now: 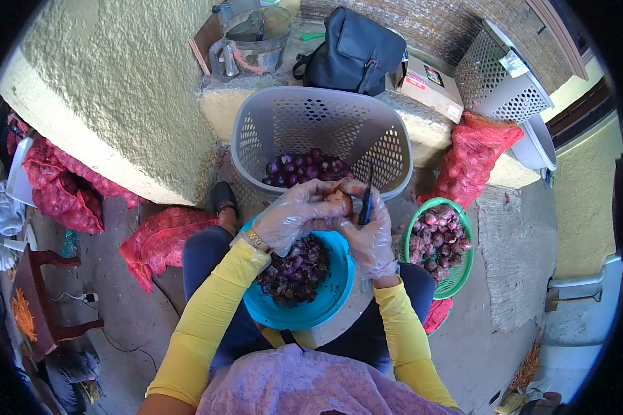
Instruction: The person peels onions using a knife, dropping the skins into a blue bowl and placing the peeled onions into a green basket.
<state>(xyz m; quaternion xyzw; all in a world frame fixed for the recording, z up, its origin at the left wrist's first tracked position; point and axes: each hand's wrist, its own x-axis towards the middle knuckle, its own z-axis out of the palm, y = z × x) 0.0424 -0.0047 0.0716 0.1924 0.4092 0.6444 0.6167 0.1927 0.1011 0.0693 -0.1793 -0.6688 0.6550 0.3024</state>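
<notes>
My left hand (292, 216), in a clear plastic glove, is closed around a brownish-skinned onion (338, 200), partly hidden by the fingers. My right hand (371, 243), gloved likewise, grips a dark knife (366, 200) that points up and away from me, its thumb side close against the onion. Below both hands a blue basin (339, 287) sits between my knees, with dark onion skins and peelings (294, 277) inside. Just beyond the hands stands a large grey perforated basket (256, 142), with peeled purple onions (308, 168) at its bottom.
A green basket (469, 238) of unpeeled onions stands at right. Red mesh sacks (474, 159) (166, 238) lie on both sides. A black backpack (356, 52), a cardboard box (429, 86) and a bucket (256, 45) rest on the ledge. A wooden piece of furniture (45, 297) is at left.
</notes>
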